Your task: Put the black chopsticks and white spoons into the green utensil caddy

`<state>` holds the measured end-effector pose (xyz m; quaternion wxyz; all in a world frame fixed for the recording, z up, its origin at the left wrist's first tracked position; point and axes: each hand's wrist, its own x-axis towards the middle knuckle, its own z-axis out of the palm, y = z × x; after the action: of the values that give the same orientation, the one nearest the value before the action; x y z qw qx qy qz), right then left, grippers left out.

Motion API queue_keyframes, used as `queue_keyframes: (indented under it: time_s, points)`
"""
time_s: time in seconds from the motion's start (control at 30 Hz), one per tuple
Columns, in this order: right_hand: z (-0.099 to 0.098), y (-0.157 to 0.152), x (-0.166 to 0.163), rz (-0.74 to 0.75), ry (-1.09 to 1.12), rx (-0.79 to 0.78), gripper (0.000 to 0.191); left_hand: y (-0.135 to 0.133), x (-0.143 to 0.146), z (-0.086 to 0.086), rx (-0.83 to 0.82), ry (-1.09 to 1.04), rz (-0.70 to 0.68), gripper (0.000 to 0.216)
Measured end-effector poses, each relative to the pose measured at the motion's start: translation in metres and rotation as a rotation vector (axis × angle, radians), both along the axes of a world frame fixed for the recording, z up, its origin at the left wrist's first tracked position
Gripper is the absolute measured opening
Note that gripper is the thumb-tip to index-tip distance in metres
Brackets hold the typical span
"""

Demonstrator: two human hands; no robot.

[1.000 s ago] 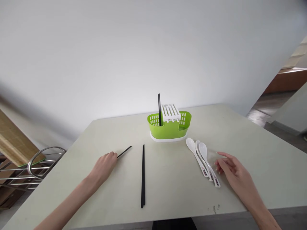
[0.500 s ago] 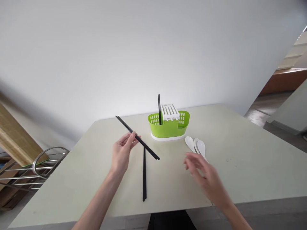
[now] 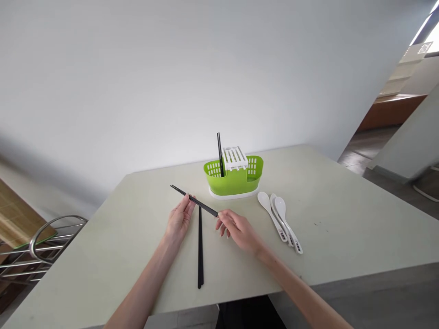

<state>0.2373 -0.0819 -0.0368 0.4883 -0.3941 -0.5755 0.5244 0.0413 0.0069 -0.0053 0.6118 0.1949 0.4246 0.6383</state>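
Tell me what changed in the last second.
The left hand lifted one pair of chopsticks off the table; the right hand left the spoons and crossed over to pinch that pair's near end. The other pair, the spoons and the green holder stayed put.

rack (image 3: 55, 218): cut left | spoon print (image 3: 297, 247): unreadable | held chopsticks (image 3: 206, 208): end inside right hand (image 3: 236, 230)

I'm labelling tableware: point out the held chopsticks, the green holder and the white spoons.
held chopsticks (image 3: 206, 207): head view, bare stretch of shaft.
green holder (image 3: 233, 181): head view, front wall.
white spoons (image 3: 264, 199): head view, leftmost spoon's bowl.
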Motion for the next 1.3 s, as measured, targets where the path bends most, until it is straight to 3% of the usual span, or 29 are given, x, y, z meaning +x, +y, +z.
queue_keyframes:
  time_s: [0.23,0.37,0.67,0.8,1.3]
  points:
    - [-0.009,0.055,-0.018,0.172,-0.003,-0.019,0.056,0.029,-0.027,-0.02,0.039,-0.014,0.094,0.015]
    - [-0.016,0.067,-0.026,0.2,0.023,-0.049,0.056,0.033,-0.036,-0.026,0.031,-0.048,0.099,0.015]
    - [-0.031,0.06,-0.039,-0.024,-0.045,-0.091,0.058,0.026,-0.034,-0.031,0.075,0.032,0.069,0.001]
    - [-0.032,0.06,-0.04,-0.129,-0.003,-0.11,0.062,0.021,-0.03,-0.032,0.099,0.048,0.08,0.008]
    - [-0.03,0.059,-0.038,-0.183,0.016,-0.109,0.067,0.017,-0.028,-0.032,0.113,0.065,0.065,0.013]
